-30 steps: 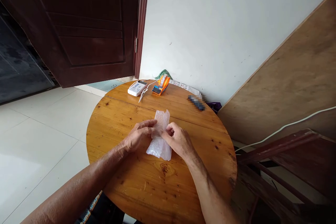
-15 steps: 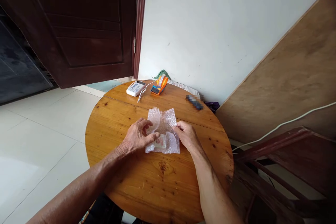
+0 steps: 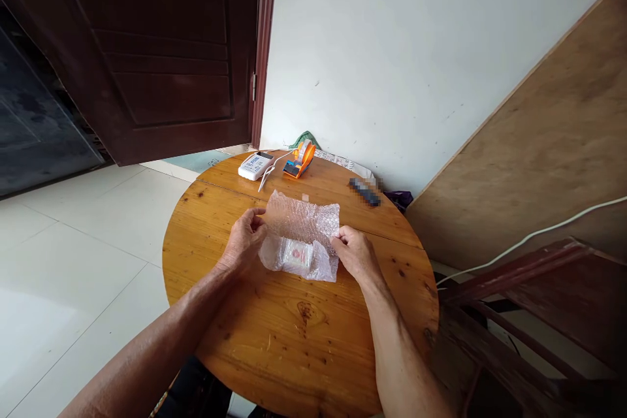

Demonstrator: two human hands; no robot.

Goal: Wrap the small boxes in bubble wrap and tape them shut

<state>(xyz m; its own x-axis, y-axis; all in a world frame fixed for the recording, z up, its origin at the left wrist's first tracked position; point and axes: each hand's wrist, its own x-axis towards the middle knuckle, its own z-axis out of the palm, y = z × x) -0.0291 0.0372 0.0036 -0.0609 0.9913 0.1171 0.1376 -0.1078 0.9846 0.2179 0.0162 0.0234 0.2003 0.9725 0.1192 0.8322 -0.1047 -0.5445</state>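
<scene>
A sheet of clear bubble wrap [image 3: 302,221] lies spread on the round wooden table [image 3: 274,339]. On its near part rests a small flat, pale packet with a red mark [image 3: 297,253], bubble wrap folded in beside it on both sides. My left hand [image 3: 246,235] pinches the left edge of the wrap between thumb and fingers. At the right edge, my right hand [image 3: 356,251] grips the wrap the same way. The far part of the sheet stands slightly raised between both hands.
Toward the back are a white device [image 3: 255,166] with a white cable [image 3: 268,176] and an orange tape dispenser [image 3: 300,160]. A dark, blurred-out object [image 3: 365,192] lies back right. Behind stand a white wall [image 3: 392,65] and a dark red door [image 3: 166,78].
My left hand has moved left off the packet and taken the wrap's left edge. The far part of the wrap is now opened out wider, showing more of the packet.
</scene>
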